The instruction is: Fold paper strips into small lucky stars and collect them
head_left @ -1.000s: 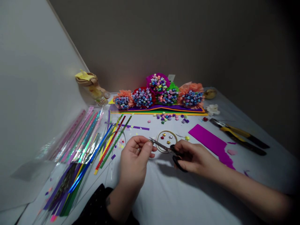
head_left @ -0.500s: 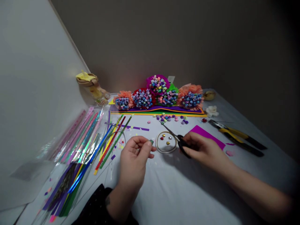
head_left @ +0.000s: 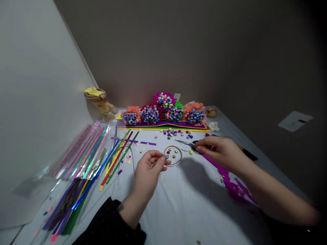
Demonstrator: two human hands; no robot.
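My left hand (head_left: pixel 149 166) pinches a small greyish-green paper scrap (head_left: pixel 166 157) between thumb and forefinger, just left of a thin gold wire ring (head_left: pixel 172 146). Several tiny paper stars lie inside the ring. My right hand (head_left: pixel 219 151) has its fingers closed on the black handles of small scissors (head_left: pixel 185 143), whose blades point left. A blurred magenta sheet (head_left: pixel 227 180) runs from beneath that hand toward the lower right.
Paper-star bouquets with crepe flowers (head_left: pixel 163 114) stand on coloured sheets at the back. Loose stars (head_left: pixel 176 132) lie before them. Shiny paper strips in a plastic bag (head_left: pixel 84 153) fill the left side. A dark tool handle (head_left: pixel 247 153) lies at right.
The view has shifted, so the table sits lower and looks smaller. The scissors have turned flatter under my right hand. The magenta sheet has moved toward the lower right, and the pliers are mostly hidden.
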